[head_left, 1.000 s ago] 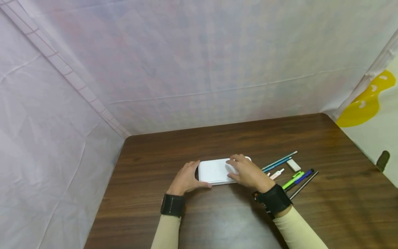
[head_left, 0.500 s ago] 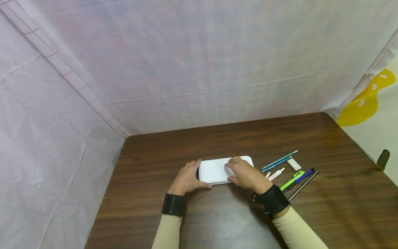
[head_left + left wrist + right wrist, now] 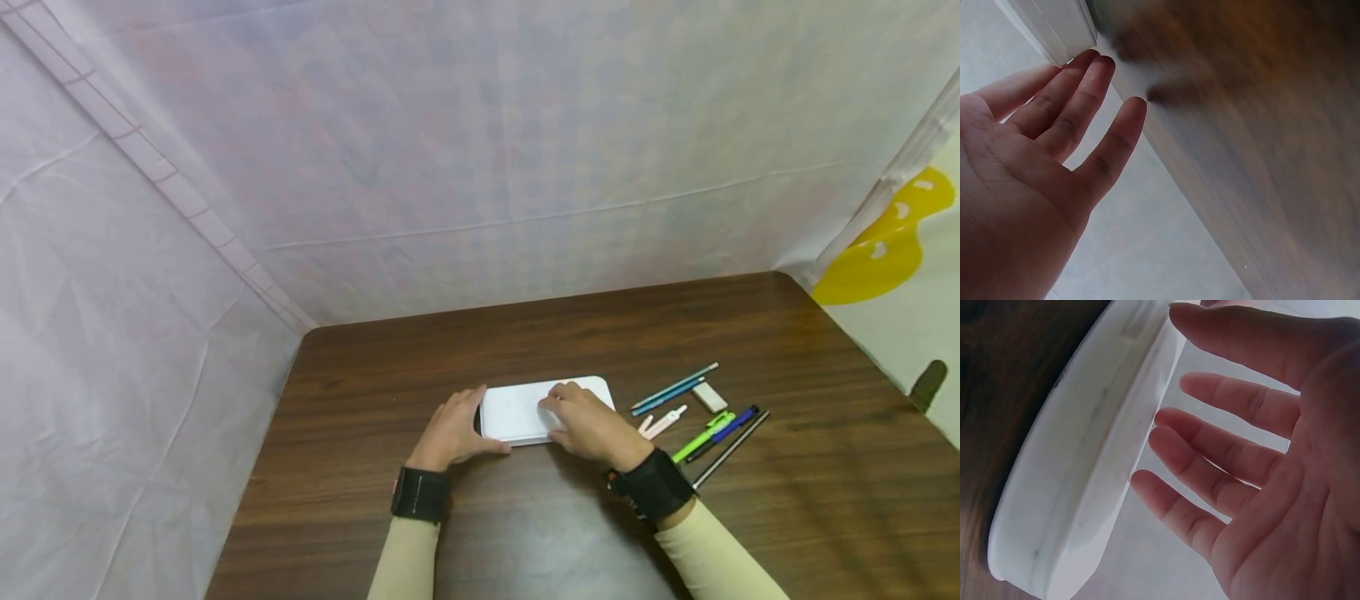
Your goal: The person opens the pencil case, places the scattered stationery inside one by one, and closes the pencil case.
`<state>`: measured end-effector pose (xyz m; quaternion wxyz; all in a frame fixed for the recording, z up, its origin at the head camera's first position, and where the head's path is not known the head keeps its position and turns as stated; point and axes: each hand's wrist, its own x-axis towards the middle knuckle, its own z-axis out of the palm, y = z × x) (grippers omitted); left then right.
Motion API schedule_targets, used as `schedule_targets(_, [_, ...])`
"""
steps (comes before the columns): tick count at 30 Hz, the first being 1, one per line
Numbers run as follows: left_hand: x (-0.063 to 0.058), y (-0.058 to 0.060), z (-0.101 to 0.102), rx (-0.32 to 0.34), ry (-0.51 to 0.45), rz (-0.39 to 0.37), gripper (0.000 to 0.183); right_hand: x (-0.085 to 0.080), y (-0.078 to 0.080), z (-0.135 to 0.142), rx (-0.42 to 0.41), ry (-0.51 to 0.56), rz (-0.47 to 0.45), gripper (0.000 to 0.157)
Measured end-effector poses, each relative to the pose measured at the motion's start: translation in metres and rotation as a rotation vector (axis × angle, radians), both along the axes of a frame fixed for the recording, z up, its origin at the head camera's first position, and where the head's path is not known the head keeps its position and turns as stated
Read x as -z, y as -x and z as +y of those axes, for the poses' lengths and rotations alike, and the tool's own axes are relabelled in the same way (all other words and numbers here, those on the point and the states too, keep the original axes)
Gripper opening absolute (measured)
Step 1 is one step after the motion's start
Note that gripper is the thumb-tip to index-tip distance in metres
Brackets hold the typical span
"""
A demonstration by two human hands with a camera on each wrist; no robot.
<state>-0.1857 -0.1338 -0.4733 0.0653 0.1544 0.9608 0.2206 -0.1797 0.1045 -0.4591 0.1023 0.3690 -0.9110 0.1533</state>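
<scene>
A flat white pencil case [image 3: 513, 410] with rounded corners lies on the brown table between my hands, its lid down. My left hand [image 3: 446, 431] holds the left end, thumb along the front edge and fingers at the far left corner. In the left wrist view, fingertips touch a corner of the case [image 3: 1054, 28] while the little finger stands apart from it. Fingertips of my right hand [image 3: 596, 427] rest on the lid's right half. In the right wrist view those fingers are nearly straight, and a seam runs along the case's side [image 3: 1072, 475].
Right of the case lie two blue pencils [image 3: 667, 397], a white eraser [image 3: 708, 397], a pale pink compass [image 3: 665, 422], a green pen [image 3: 703, 437], a blue pen [image 3: 735, 423] and a dark slim pencil [image 3: 731, 450]. White sheeting [image 3: 480, 167] hangs behind the table [image 3: 390, 367].
My right hand has slid slightly left over the lid, showing more of the case's right end. The left hand keeps its place.
</scene>
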Motion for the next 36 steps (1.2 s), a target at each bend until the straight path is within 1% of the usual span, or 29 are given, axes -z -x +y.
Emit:
schedule_targets(7, [-0.0019, -0.0007, 0.0002, 0.004, -0.002, -0.005, 0.109, 0.0001, -0.0010, -0.0024, 0.001, -0.007, 0.030, 0.031])
schedule_targets(12, [-0.0023, -0.0001, 0.0003, 0.006, 0.001, -0.006, 0.108, 0.0010, -0.0013, -0.0037, 0.009, -0.011, 0.029, 0.029])
schedule_targets(18, [-0.0028, -0.0003, 0.0010, 0.012, 0.003, 0.003, 0.106, 0.0006, -0.0022, -0.0047, 0.025, -0.008, 0.024, 0.028])
schedule_targets(29, [-0.0035, -0.0002, 0.0008, 0.016, 0.005, 0.029, 0.104, 0.0029, -0.0011, -0.0051, 0.035, -0.011, 0.057, 0.031])
schedule_targets(36, [-0.0017, -0.0008, 0.0012, -0.004, -0.027, 0.010, 0.103, 0.0013, -0.0020, -0.0045, 0.051, -0.021, 0.058, 0.032])
